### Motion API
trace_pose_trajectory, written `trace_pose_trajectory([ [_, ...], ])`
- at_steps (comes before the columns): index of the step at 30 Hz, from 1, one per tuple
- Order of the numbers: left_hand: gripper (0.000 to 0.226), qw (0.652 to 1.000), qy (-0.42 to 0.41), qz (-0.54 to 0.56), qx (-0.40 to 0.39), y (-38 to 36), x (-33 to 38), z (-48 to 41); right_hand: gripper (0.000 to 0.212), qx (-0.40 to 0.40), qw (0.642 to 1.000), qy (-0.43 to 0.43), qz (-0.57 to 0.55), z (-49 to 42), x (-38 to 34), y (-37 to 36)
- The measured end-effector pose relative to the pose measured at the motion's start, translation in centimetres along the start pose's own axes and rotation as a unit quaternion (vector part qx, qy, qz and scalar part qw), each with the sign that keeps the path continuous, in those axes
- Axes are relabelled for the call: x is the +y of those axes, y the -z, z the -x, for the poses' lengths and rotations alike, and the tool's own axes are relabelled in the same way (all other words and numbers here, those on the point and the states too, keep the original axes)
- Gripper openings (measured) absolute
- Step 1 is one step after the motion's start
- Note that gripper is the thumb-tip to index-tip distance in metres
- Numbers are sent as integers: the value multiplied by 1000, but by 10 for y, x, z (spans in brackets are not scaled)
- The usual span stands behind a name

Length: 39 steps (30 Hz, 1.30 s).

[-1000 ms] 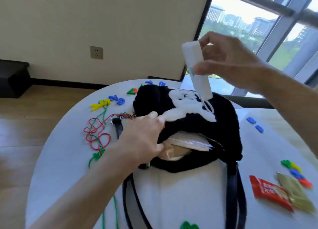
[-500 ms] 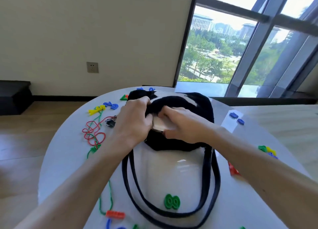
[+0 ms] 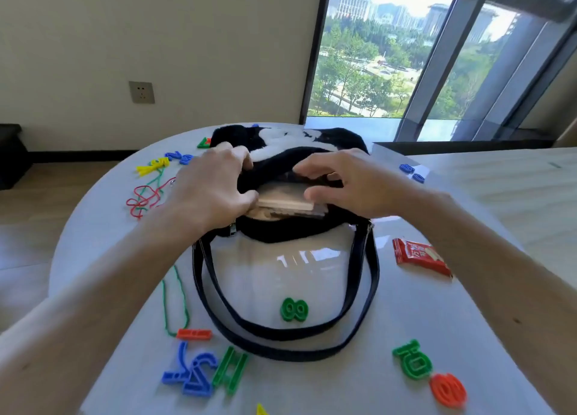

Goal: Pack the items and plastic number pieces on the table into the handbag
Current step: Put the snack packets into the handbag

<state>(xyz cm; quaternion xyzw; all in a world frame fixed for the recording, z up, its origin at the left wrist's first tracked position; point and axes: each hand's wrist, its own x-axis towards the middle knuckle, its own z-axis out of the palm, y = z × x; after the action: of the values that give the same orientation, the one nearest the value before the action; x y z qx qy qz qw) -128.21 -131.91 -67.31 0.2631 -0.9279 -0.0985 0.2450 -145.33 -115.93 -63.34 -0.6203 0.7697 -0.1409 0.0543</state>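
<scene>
My left hand is clenched round the left end of the handbag, fingers curled over the fluffy black rim and thumb pressed near the inside. I hold it that way to keep the soft mouth pulled wide, since the fabric would likely sag shut on its own. My right hand hangs over the opening with fingers bent and spread and the thumb laid across a flat beige pack that sits just inside. It grips nothing that I can see. The fingertips may be touching the far rim, but the dark fur there is too blurred for me to be sure. My guess is that I'm pressing the pack down flat to leave room on top.

The handbag lies in the middle of the white table, mouth toward me, its two black straps looped forward out of the way. Plenty is not yet packed. A green 8 lies inside the strap loop. Blue pieces sit beside a green piece near my left forearm. Another green piece and an orange 0 lie on the right, with a red snack packet just beyond them. Red and green cords and a yellow piece lie on the far left, well apart from the bag.
</scene>
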Motion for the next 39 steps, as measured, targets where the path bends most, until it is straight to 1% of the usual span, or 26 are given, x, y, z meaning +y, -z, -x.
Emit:
trace_pose_trajectory([
  [2,34,999,-23,17,15,4,9,1,40,33,995,-47,-76,28,13,29],
  [4,32,997,-56,50,-5,5,20,2,45,52,990,-105,-72,59,39,46],
  [5,31,995,-71,66,-25,5,27,3,53,48,987,-148,-48,73,55,49],
  [7,27,988,-102,90,-73,1,41,6,70,-10,967,-253,-2,100,84,48],
  [8,26,984,-118,97,-95,-1,48,7,72,-48,952,-303,5,112,95,45],
  [9,24,980,-130,103,-112,-3,56,9,71,-71,939,-338,4,122,106,41],
  [10,23,976,-142,108,-122,-6,63,9,70,-78,930,-359,11,130,115,38],
  [12,21,972,-160,110,-134,-12,74,9,66,-91,917,-385,53,136,128,31],
  [13,21,970,-165,110,-141,-16,79,9,61,-102,910,-396,69,138,132,28],
  [14,22,968,-168,110,-149,-20,83,9,51,-105,906,-403,70,138,135,24],
  [16,25,965,-177,107,-164,-26,89,9,18,-65,911,-404,43,135,144,15],
  [17,26,963,-180,103,-172,-28,92,10,7,-38,914,-403,36,133,148,9],
  [18,26,962,-181,99,-180,-29,93,10,9,-17,914,-403,37,131,151,4],
  [20,26,962,-178,95,-184,-30,94,11,21,9,907,-418,49,129,158,-5],
  [22,27,964,-174,93,-180,-30,91,11,23,50,906,-418,39,129,157,-6],
  [23,27,964,-172,94,-179,-29,89,11,22,88,911,-402,28,131,154,-4],
  [25,25,966,-166,96,-176,-29,86,11,23,165,930,-329,16,133,144,5],
  [26,24,966,-164,96,-174,-29,85,10,23,177,942,-284,-2,133,137,9],
  [27,23,967,-161,95,-172,-30,84,10,22,166,955,-242,-38,132,129,10],
  [28,23,968,-159,94,-170,-30,83,9,21,137,966,-208,-75,131,123,9],
  [29,23,969,-156,94,-169,-31,82,8,20,103,974,-183,-88,131,120,5],
  [30,22,969,-152,93,-169,-32,82,7,18,71,980,-170,-74,130,118,0],
  [32,20,970,-144,94,-173,-33,81,6,21,17,984,-177,-14,131,117,-7],
  [35,15,969,-140,99,-179,-29,78,7,37,-47,974,-215,58,131,117,-10],
  [37,10,972,-134,100,-165,-23,72,4,37,-57,971,-216,89,130,116,-9],
  [39,5,980,-120,96,-129,-15,61,0,34,-40,975,-202,83,129,113,-3],
])
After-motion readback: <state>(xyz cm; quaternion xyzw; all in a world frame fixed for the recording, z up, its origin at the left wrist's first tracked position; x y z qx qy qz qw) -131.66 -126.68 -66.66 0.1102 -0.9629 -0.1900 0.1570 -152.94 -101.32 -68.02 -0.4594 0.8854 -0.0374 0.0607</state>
